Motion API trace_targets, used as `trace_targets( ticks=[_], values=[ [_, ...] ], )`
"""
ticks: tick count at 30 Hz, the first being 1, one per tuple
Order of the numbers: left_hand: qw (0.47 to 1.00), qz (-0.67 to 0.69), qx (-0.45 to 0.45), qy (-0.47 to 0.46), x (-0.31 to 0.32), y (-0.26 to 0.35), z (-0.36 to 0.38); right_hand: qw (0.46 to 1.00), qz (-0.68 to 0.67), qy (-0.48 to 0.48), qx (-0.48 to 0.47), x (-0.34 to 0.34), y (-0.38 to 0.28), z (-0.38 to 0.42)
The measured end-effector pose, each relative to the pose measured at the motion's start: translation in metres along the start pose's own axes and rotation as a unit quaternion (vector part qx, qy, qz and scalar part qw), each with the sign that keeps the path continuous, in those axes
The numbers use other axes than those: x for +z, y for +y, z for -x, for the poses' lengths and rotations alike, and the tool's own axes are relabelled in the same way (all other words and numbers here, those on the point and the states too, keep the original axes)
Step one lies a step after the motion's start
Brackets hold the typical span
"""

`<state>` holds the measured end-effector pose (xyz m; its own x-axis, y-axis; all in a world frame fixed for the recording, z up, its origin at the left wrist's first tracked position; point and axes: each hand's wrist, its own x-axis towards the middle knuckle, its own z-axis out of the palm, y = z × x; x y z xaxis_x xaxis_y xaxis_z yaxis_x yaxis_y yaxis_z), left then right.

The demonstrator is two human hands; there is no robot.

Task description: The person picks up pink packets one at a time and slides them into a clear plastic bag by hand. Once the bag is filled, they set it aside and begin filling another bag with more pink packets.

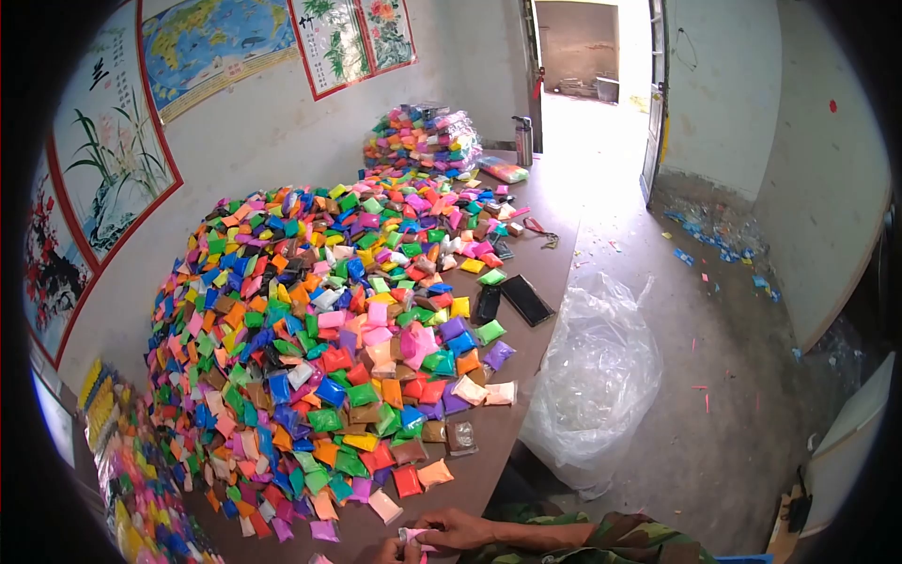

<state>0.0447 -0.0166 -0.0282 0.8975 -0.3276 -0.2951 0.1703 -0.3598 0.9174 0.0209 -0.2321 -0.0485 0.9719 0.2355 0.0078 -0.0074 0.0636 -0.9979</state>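
Observation:
At the bottom edge, my right hand reaches in from the right, its fingers closed on a small pink packet. My left hand, partly cut off by the frame's edge, pinches the same packet from below. A peach packet lies on the brown table just above my hands. Near it are an orange packet and a red packet. Beyond them spreads a large heap of colourful packets.
Two dark phone-like objects lie beside the heap. A bulging bag of packets and a bottle stand at the table's far end. A clear plastic bag is right of the table. Scraps litter the floor near an open doorway.

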Motion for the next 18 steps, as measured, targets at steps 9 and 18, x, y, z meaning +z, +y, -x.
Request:
trace_targets(
  ticks=[9, 18],
  values=[
    [0.992, 0.124, 0.003, -0.015, 0.0, 0.033, 0.01, 0.999, -0.026, 0.036, -0.03, 0.003, 0.01, -0.002],
    [0.986, -0.125, 0.087, 0.074, 0.003, 0.007, 0.006, 0.999, -0.022, 0.028, -0.02, 0.008, 0.017, -0.003]
  ],
)
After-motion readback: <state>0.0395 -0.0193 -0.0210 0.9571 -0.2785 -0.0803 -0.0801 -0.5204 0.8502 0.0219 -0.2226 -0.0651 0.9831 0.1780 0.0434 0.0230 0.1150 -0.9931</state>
